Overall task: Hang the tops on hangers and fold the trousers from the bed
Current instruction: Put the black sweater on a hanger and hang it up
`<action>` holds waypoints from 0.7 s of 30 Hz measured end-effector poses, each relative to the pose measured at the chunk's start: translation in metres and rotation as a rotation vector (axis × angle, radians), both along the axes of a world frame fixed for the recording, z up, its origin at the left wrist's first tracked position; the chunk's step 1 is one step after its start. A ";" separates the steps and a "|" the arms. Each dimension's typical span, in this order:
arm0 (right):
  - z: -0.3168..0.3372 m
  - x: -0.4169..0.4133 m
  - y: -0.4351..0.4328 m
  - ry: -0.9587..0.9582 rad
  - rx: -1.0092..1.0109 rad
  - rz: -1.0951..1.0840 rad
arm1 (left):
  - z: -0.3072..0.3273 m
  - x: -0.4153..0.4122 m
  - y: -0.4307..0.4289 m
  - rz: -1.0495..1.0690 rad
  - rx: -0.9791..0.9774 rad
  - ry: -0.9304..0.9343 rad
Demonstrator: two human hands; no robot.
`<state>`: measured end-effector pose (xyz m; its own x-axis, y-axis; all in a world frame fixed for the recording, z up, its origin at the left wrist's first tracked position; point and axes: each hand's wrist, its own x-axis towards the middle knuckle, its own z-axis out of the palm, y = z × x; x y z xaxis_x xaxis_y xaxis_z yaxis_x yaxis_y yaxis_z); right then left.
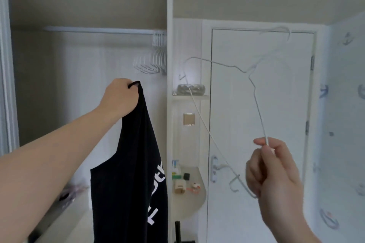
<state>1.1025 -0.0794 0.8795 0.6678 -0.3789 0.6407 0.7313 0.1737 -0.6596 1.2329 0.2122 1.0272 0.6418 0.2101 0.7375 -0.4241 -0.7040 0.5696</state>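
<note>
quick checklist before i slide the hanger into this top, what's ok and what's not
1. Left hand grips the top by one shoulder: ok.
2. Right hand pinches the hanger firmly: ok, though only by one end.
3. Hanger level, hook straight up: not ok, it is tilted.
4. Neck of the top opened for the hanger: not ok, the top hangs bunched from one shoulder.
5. Hanger apart from the top, no snag: ok.
6. Rail in view, with spare hangers bunched at its right end: ok.
</note>
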 end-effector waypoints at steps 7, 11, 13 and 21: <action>-0.044 -0.018 -0.065 0.444 -0.047 0.143 | -0.066 -0.050 -0.050 -0.053 0.012 0.234; -0.079 -0.046 -0.090 0.546 -0.083 0.061 | -0.122 -0.078 -0.074 -0.101 -0.031 0.384; -0.095 -0.068 -0.097 0.543 -0.105 0.057 | -0.152 -0.091 -0.086 -0.144 -0.070 0.478; -0.166 -0.165 -0.094 0.540 -0.166 0.129 | -0.261 -0.139 -0.112 -0.256 -0.284 0.754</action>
